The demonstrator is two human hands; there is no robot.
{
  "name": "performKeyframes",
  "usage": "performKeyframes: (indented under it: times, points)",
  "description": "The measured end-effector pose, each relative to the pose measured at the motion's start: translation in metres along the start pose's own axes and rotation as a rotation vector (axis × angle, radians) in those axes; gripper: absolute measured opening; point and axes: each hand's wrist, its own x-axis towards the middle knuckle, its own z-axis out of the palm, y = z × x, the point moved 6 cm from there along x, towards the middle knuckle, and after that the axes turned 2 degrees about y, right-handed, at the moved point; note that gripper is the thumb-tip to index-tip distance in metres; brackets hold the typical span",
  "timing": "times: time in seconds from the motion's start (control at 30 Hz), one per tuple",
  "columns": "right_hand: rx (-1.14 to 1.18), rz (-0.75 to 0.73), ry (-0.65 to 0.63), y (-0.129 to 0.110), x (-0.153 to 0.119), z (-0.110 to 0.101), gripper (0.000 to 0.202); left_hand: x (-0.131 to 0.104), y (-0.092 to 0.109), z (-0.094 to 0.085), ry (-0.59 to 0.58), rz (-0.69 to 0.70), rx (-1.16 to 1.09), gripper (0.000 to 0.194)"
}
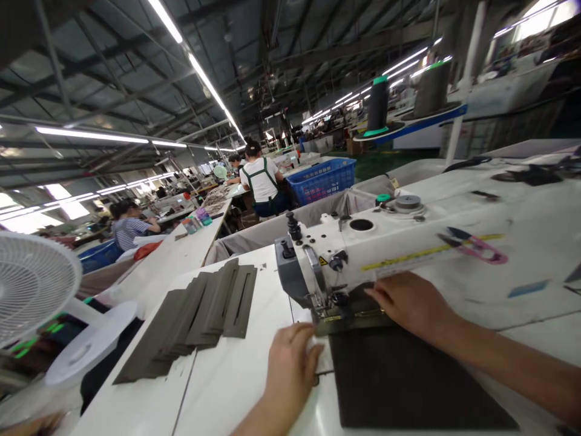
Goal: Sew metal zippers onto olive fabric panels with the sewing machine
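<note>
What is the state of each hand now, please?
Left hand: partly open, nothing visibly held.
Right hand: curled at the cloth; grip cannot be told.

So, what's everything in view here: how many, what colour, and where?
Sewing machine: one, white and grey, right of centre
Large panel: one, near-black, in front of the machine
Cut pieces: many, grey-brown, overlapping left of the machine
Table: one, white, beneath them
Snips: one, pink-handled, on the machine
Measuring strip: one, yellow, on the machine
Large thread cones: two, dark, upper right
Large basket: one, blue, beyond the machine
Large fan: one, white, left edge
Co-workers: at least three, background
Ceiling lights: several, white, overhead
Left hand: one, bare, beside the panel
Right hand: one, bare, at the machine
</note>
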Motion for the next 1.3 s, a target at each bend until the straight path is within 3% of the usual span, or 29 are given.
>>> performKeyframes:
  times: [0.07, 0.13, 0.23, 0.37, 0.5, 0.83, 1.3]
  points:
    - [0.023, -0.091, -0.082, -0.024, -0.022, 0.003, 0.020, 0.006, -0.014, -0.003, -0.003, 0.070, 0.119, 0.020]
    - [0.057, -0.224, -0.127, -0.053, -0.040, 0.009, 0.011, 0.010, -0.020, 0.006, -0.015, 0.153, 0.141, 0.018]
    - [0.071, -0.316, -0.136, -0.079, -0.050, 0.026, 0.029, 0.011, -0.020, 0.020, -0.001, 0.182, 0.162, 0.016]
    - [0.124, -0.307, -0.233, -0.077, -0.041, 0.044, 0.027, 0.008, -0.014, 0.023, 0.017, 0.163, 0.188, 0.016]
    - [0.192, -0.354, -0.304, -0.076, -0.038, 0.045, 0.030, 0.009, -0.012, 0.020, 0.045, 0.168, 0.142, 0.016]
    - [0.235, -0.423, -0.259, -0.078, -0.036, 0.043, 0.030, 0.015, -0.005, 0.020, 0.031, 0.247, 0.178, 0.019]
    - [0.179, -0.379, -0.304, -0.075, -0.031, 0.050, 0.034, 0.022, -0.014, 0.026, 0.019, 0.266, 0.183, 0.015]
